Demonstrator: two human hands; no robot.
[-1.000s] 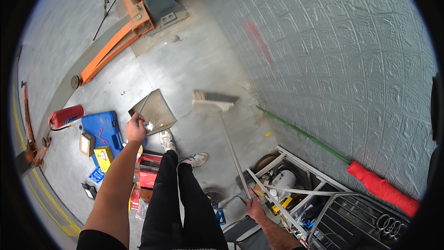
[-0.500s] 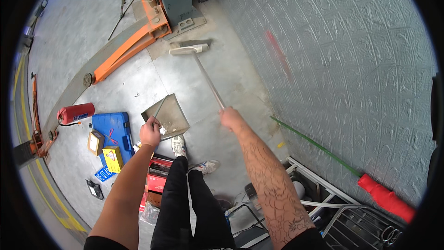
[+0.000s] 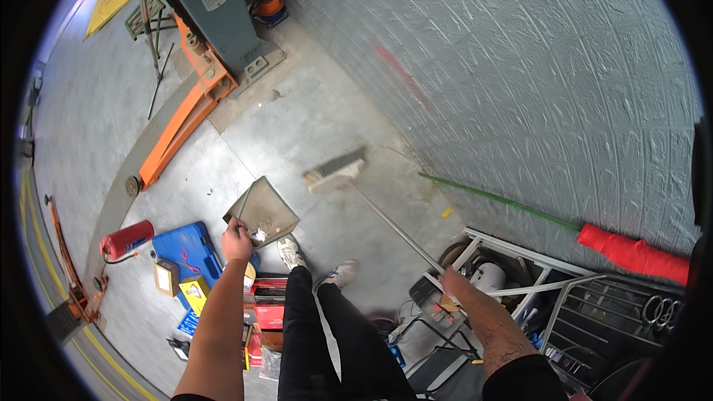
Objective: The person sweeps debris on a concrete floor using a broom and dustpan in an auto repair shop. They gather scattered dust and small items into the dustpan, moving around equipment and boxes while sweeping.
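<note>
My left hand point(image 3: 236, 239) is closed round the thin handle of a metal dustpan point(image 3: 273, 208), which rests on the grey floor just beyond my feet. Small white scraps point(image 3: 258, 235) lie in the pan near its back edge. Out to the right, my right hand point(image 3: 454, 282) grips the end of a long pale pole. That pole belongs to a broom point(image 3: 336, 176) with a white head and greyish bristles, tilted on or just above the floor to the right of the dustpan. Broom and pan are apart.
A blue case point(image 3: 183, 249), a yellow box point(image 3: 195, 293) and a red fire extinguisher point(image 3: 126, 240) lie left. An orange lift arm point(image 3: 178, 130) joins a grey post point(image 3: 215, 15). The textured wall point(image 3: 505, 89) bounds the right, with a metal rack point(image 3: 594, 319) and green pole point(image 3: 497, 197) near it.
My right hand has drawn the broom back from near the post toward me, and the hand has gone right and down. The view has shifted; the left hand still holds the dustpan.
</note>
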